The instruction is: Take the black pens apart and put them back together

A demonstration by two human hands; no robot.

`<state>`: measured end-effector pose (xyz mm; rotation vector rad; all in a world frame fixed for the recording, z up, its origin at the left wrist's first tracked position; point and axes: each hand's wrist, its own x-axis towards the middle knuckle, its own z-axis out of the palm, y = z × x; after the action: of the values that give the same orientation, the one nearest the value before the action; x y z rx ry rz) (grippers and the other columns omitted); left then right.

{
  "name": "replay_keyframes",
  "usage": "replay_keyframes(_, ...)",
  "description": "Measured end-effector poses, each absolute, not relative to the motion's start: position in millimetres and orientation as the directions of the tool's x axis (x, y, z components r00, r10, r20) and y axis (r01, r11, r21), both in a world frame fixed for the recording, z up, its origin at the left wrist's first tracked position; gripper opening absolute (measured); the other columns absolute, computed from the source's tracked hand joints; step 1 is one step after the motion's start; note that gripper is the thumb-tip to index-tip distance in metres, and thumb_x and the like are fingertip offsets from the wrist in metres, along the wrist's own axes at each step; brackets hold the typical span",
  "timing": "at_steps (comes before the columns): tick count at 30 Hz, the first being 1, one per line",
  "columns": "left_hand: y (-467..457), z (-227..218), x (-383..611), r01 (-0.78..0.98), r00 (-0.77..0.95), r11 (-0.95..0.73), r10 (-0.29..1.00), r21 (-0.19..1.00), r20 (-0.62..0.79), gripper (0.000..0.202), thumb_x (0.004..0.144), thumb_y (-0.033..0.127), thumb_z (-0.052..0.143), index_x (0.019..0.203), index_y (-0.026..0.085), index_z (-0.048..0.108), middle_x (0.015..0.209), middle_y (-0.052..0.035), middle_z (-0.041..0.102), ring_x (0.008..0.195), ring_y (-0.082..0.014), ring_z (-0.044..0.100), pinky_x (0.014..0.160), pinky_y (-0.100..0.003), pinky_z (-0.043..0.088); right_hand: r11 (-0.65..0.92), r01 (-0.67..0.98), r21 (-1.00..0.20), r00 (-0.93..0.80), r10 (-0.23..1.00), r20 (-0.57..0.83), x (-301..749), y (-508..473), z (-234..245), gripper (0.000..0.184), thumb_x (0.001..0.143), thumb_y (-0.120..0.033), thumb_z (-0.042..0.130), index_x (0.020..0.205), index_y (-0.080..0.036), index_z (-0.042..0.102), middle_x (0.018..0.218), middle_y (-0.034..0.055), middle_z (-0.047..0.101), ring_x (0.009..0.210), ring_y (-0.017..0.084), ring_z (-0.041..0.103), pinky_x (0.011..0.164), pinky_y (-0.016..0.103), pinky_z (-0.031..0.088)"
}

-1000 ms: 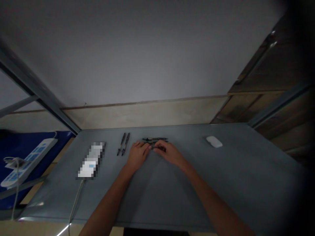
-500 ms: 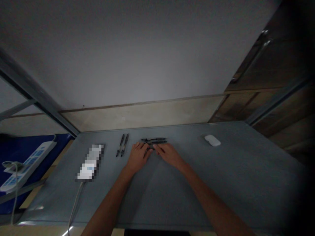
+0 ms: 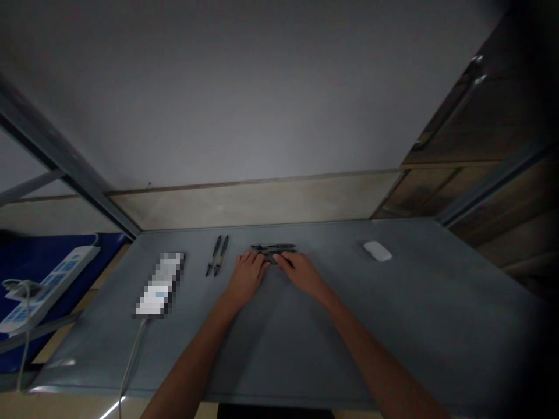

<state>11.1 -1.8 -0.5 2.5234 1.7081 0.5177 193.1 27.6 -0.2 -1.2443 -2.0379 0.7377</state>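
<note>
Both my hands rest on a grey table point(image 3: 393, 326), fingertips meeting at a small bunch of dark pens point(image 3: 274, 250) lying crosswise near the far edge. My left hand point(image 3: 247, 276) has its fingers curled together at the left end of the bunch. My right hand point(image 3: 301, 272) lies over the pens' near side, fingers pressed to them. Two more dark pens point(image 3: 217, 255) lie side by side, apart, just left of my left hand.
A phone point(image 3: 161, 284) with a white cable lies at the table's left. A white mouse point(image 3: 378, 251) sits at the far right. A white power strip point(image 3: 48, 288) rests on a blue surface beyond the left edge. A pale wall stands behind.
My hands have stayed at the bunch of pens, with only small finger shifts. The camera moved slightly.
</note>
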Motion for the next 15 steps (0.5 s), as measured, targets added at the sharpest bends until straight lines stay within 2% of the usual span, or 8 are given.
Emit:
replay_keyframes(4, 5, -4, 3, 0.849, 0.248, -0.36, 0.918, 0.386, 0.31, 0.034, 0.101, 0.033, 0.034, 0.108, 0.019, 0.064, 0.105, -0.0091, 0.068, 0.102, -0.0232, 0.058, 0.094, -0.04, 0.043, 0.359, 0.508, -0.783, -0.296, 0.927, 0.232, 195, 30, 1, 0.024, 0.091, -0.038, 0.051, 0.081, -0.021, 0.067, 0.071, 0.0028, 0.069, 0.062, 0.019, 0.059, 0.059, 0.03, 0.041)
replay_keyframes(7, 12, -9, -7, 0.764, 0.195, -0.333, 0.936, 0.553, 0.295, 0.03, 0.098, 0.035, 0.044, 0.108, 0.018, 0.067, 0.105, -0.0089, 0.071, 0.102, -0.0222, 0.062, 0.094, -0.036, 0.046, 0.331, 0.472, -0.817, -0.237, 0.94, 0.244, 197, 32, 1, 0.024, 0.089, -0.04, 0.052, 0.089, -0.022, 0.067, 0.078, 0.004, 0.07, 0.068, 0.02, 0.062, 0.062, 0.032, 0.044)
replay_keyframes(11, 17, -7, -19, 0.673, 0.202, -0.285, 0.958, 0.682, 0.202, 0.026, 0.091, 0.036, 0.056, 0.103, 0.019, 0.072, 0.097, -0.006, 0.075, 0.086, -0.0195, 0.066, 0.078, -0.029, 0.05, 0.32, 0.447, -0.835, -0.192, 0.946, 0.259, 200, 34, 1, 0.026, 0.088, -0.043, 0.052, 0.087, -0.022, 0.066, 0.079, 0.0042, 0.069, 0.07, 0.021, 0.062, 0.064, 0.032, 0.045)
replay_keyframes(15, 14, 3, -20, 0.639, 0.277, -0.301, 0.948, 0.708, 0.154, 0.027, 0.092, 0.037, 0.054, 0.097, 0.02, 0.075, 0.083, -0.0026, 0.076, 0.07, -0.0161, 0.065, 0.066, -0.025, 0.048, 0.324, 0.457, -0.828, -0.215, 0.944, 0.25, 204, 37, 2, 0.029, 0.089, -0.046, 0.05, 0.081, -0.022, 0.065, 0.069, 0.0008, 0.062, 0.063, 0.019, 0.056, 0.06, 0.031, 0.041)
